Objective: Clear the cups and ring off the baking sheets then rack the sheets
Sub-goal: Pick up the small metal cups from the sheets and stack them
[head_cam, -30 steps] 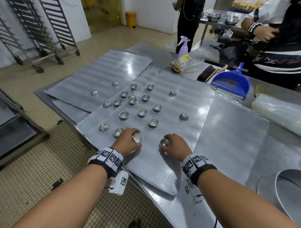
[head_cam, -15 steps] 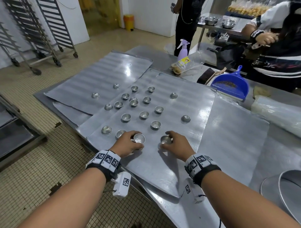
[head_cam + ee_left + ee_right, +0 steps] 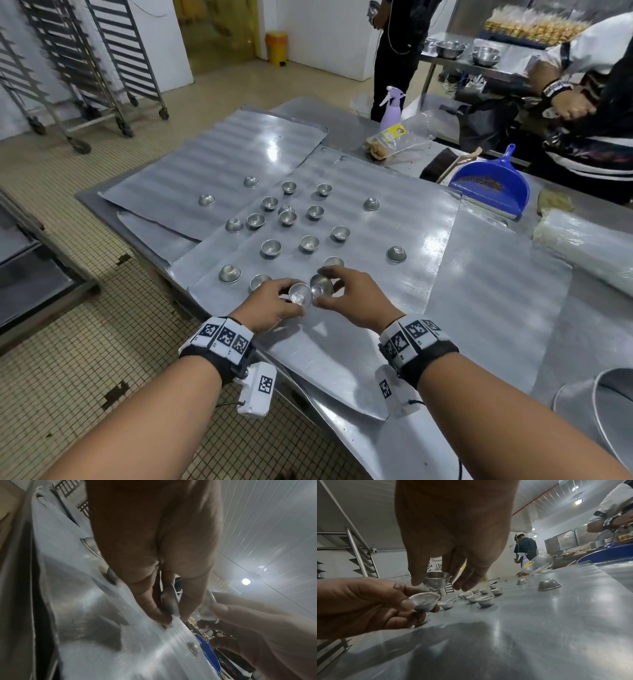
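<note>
Several small metal cups [image 3: 309, 243] stand scattered on the top baking sheet [image 3: 404, 219], some upside down. My left hand [image 3: 290, 298] pinches one cup [image 3: 300, 294] just above the sheet's near part; the left wrist view shows this cup [image 3: 169, 602] between thumb and fingers. My right hand [image 3: 327, 288] holds a second cup [image 3: 321, 285] by its rim, right beside and slightly above the first. In the right wrist view the right hand's cup [image 3: 437, 580] hangs over the left hand's cup [image 3: 424, 601]. A large metal ring [image 3: 613, 407] lies at the lower right.
More sheets lie at the back left [image 3: 222, 157] and right [image 3: 496, 291]. A blue dustpan [image 3: 489, 185], spray bottle [image 3: 390, 111] and plastic roll [image 3: 589, 246] sit along the far side. Wheeled racks [image 3: 85, 68] stand on the left. Two people stand behind the table.
Both hands have lifted their cups off the sheet. The right hand has moved left, bringing its cup against the left hand's cup.
</note>
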### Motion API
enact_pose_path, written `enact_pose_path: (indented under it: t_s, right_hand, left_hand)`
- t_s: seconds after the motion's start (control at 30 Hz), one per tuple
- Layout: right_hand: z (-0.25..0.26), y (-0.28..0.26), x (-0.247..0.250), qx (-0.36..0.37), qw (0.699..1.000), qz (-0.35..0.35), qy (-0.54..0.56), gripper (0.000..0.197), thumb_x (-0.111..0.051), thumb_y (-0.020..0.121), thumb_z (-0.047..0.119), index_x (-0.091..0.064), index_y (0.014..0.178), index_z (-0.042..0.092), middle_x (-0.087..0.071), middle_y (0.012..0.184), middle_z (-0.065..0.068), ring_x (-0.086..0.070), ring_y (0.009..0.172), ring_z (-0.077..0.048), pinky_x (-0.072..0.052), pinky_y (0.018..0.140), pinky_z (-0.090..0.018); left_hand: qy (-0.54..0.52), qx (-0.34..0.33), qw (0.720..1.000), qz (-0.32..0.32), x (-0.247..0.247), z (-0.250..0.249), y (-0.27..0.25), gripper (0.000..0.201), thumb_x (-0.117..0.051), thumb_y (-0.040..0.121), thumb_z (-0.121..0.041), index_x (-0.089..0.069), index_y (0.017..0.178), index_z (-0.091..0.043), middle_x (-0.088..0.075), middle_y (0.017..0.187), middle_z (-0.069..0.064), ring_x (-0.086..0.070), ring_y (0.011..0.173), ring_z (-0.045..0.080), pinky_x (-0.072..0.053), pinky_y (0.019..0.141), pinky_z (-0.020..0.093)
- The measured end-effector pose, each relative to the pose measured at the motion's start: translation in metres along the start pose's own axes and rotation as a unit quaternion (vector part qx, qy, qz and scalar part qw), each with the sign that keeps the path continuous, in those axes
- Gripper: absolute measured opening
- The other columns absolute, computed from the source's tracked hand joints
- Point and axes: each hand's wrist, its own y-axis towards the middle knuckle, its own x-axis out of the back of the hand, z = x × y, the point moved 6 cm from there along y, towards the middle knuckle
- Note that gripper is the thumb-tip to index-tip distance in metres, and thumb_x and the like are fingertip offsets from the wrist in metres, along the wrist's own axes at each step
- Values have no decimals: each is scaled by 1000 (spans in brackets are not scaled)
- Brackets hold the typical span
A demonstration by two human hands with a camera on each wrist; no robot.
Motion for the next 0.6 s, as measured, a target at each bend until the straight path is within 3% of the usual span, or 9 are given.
enact_pose_path:
  t_s: [0.17, 0.27, 0.4, 0.5, 0.6]
  right_hand:
    - [2, 3, -12, 13, 1000, 25, -14, 62, -81, 78, 37, -60, 134, 24, -67, 124, 9, -64, 105, -6, -51, 86, -23]
    - [0, 5, -17, 13, 999, 25, -17, 61, -82, 77, 37, -61, 133, 27, -69, 121, 10, -64, 108, -7, -53, 92, -32]
    - [1, 5, -21, 13, 1000, 16, -10, 62, -84, 76, 38, -61, 133, 31, -69, 118, 10, -62, 100, -7, -49, 89, -27]
    - [6, 7, -22, 20, 1000, 2, -13, 62, -84, 76, 39, -62, 133, 29, -67, 115, 6, -58, 93, -9, -45, 82, -24]
    - [8, 9, -25, 15, 999, -19, -23, 63, -83, 76, 43, -62, 133, 28, -67, 114, 7, -56, 101, -10, -44, 87, -26]
  left_hand:
    - [-60, -17, 997, 35, -4, -6, -6, 53, -73, 73, -4, -68, 124, -20, -75, 113, 7, -67, 114, 26, -53, 100, 45]
    - [-134, 2, 990, 53, -4, -1, -6, 50, -61, 83, 13, -65, 128, -9, -72, 119, 13, -66, 112, 28, -56, 90, 33]
    - [-223, 28, 974, 36, 0, 0, -5, 36, -65, 83, 5, -69, 117, -5, -74, 106, 16, -68, 95, 27, -59, 83, 31]
    - [-230, 24, 972, 32, 0, 1, -5, 24, -61, 93, 2, -70, 114, -6, -75, 105, 12, -70, 95, 23, -58, 88, 32]
    - [-245, 21, 969, 32, 3, 4, -3, 21, -62, 94, -1, -72, 113, -1, -70, 105, 19, -67, 97, 26, -58, 90, 32]
